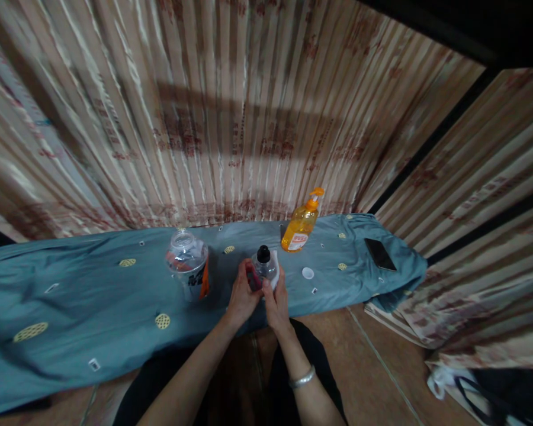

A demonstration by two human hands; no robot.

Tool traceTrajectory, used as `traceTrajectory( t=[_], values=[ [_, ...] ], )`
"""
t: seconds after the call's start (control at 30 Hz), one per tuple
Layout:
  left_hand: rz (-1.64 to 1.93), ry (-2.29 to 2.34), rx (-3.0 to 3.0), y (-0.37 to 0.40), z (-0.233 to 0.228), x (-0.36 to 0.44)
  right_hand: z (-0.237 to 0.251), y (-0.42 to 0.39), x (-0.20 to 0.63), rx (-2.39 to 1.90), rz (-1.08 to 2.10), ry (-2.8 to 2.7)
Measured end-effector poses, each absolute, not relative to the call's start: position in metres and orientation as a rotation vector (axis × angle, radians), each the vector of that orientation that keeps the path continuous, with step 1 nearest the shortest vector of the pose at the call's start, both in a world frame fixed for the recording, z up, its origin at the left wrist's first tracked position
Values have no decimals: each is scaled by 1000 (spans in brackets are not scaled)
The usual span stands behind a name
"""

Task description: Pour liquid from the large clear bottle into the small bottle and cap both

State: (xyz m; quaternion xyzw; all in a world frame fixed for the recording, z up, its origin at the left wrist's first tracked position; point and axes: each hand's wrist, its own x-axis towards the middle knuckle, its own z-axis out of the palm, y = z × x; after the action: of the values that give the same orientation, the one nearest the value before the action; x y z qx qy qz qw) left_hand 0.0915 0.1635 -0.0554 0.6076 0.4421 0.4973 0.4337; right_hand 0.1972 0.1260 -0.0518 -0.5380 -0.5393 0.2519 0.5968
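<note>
A small clear bottle [265, 265] with a black cap and a red label stands on the blue-grey cloth [93, 296] in front of me. My left hand [242, 294] wraps its left side and my right hand [276, 297] grips its right side. A silver bangle sits on my right wrist. A large clear plastic jar [188, 264] with no lid stands to the left of my hands. An orange pump bottle [301, 224] stands behind and to the right.
A small white cap [308, 273] lies on the cloth right of my hands. A black phone [380, 254] rests near the cloth's right end. Striped curtains hang behind. Brown floor tiles and a dark bag [493, 393] lie at lower right.
</note>
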Motion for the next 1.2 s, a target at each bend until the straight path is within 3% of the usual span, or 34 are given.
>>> traceTrajectory(
  t=[0.23,0.4,0.77,1.0,1.2],
  values=[
    [1263,1193,1595,165,-59,96,-37,129,213,-1159,729,-1189],
    [1264,1187,1622,166,-63,95,-10,137,209,-1148,592,-1221],
    [1208,1155,1635,164,-68,93,-52,147,212,-1235,820,-994],
    [1252,1143,1613,166,-72,86,-7,142,202,-1197,585,-1131],
    [1321,1110,1634,168,-73,84,-16,117,188,-1185,533,-1157]
  ],
)
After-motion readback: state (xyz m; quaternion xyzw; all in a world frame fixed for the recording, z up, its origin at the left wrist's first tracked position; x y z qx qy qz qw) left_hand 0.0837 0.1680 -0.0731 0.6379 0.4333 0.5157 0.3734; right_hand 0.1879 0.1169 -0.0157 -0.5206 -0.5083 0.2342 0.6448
